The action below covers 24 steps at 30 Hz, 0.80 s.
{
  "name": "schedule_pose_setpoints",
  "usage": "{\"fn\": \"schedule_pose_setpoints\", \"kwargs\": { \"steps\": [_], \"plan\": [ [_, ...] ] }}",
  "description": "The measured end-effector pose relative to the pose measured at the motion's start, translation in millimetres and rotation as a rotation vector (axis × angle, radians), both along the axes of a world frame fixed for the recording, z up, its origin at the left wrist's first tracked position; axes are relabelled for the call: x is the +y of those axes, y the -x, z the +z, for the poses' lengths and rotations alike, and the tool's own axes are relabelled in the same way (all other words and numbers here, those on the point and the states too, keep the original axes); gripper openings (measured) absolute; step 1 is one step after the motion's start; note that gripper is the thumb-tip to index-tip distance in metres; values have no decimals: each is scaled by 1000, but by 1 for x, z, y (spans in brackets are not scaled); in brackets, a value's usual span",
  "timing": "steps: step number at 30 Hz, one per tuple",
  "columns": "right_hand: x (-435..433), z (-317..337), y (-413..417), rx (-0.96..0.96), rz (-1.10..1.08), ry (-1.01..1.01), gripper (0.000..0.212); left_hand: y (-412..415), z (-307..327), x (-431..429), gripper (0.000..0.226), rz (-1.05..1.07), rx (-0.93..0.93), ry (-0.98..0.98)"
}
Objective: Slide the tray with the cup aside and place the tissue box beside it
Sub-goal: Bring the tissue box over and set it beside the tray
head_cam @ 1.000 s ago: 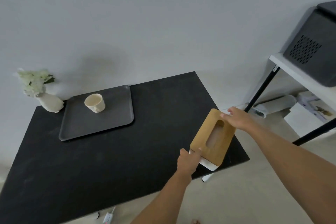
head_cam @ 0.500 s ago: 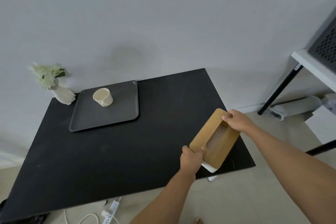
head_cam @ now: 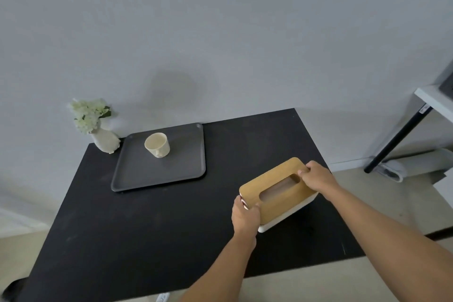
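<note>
A white tissue box (head_cam: 274, 193) with a wooden lid and an oval slot is over the right part of the black table (head_cam: 152, 235). My left hand (head_cam: 245, 216) grips its near-left end and my right hand (head_cam: 318, 176) grips its far-right end. Whether the box rests on the table or hangs just above it I cannot tell. A dark grey tray (head_cam: 147, 176) lies at the back left of the table. A cream cup (head_cam: 157, 144) stands on the tray, well to the left of both hands.
A white vase with pale flowers (head_cam: 98, 125) stands at the table's back left corner, close to the tray. A grey wall runs behind the table. At the right is a white shelf (head_cam: 434, 103) on a black leg, with a grey roll (head_cam: 414, 164) on the floor.
Both hands have carried the tissue box from the table's right edge inward and to the left, turning it more crosswise. The tray and cup have not moved on the table.
</note>
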State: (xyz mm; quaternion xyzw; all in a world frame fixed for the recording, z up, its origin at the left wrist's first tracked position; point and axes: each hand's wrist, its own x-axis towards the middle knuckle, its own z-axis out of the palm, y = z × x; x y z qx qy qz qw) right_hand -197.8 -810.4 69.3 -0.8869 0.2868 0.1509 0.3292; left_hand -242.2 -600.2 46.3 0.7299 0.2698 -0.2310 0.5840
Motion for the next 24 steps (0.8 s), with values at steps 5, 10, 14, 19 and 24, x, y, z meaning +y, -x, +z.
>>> {"fn": "schedule_pose_setpoints", "kwargs": {
  "steps": [5,10,14,19,24],
  "plan": [
    [35,-1,-35,-8,-46,-9,32,-55,-2,37,40,-19,-74,-18],
    [62,-2,-72,-32,-80,-10,35,-110,-2,67,35,-109,-133,18],
    [79,-3,-97,-34,-80,-19,37,-145,-4,83,34,-137,-136,12],
    [83,-7,-131,-74,-104,-39,40,-190,-7,90,33,-154,-213,-1],
    [88,-9,-176,-81,-57,-85,41,-230,-6,95,35,-130,-223,-46]
  ]
}}
